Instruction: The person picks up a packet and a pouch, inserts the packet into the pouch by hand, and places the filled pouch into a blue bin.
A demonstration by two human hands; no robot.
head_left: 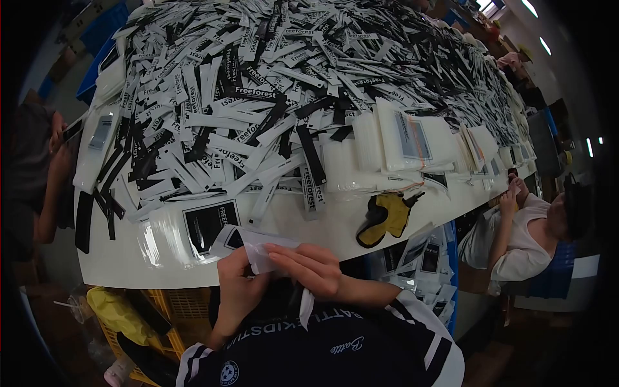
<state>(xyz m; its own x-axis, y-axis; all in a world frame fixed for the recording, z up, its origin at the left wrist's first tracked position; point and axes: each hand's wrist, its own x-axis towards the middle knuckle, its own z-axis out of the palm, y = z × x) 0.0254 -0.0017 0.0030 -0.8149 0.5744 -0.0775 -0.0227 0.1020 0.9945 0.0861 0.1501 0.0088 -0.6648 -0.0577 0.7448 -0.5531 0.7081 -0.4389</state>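
Both my hands meet at the near edge of a white table [129,264]. My left hand [235,290] and my right hand [309,267] together pinch a small clear plastic bag [255,248] with a black-and-white label inside. A white strip [306,309] hangs down below my right hand. Just beyond lies a stack of clear bags with black "FREE" cards [206,222]. A huge heap of black and white "Freeforest" strips [271,84] covers the table behind.
A yellow and black glove [387,219] lies right of my hands. Stacks of clear bags [406,142] sit at mid-right. One person sits at the right [522,238], another at the left [32,174]. Yellow crates [161,309] and a bin of packed bags [419,258] stand under the table.
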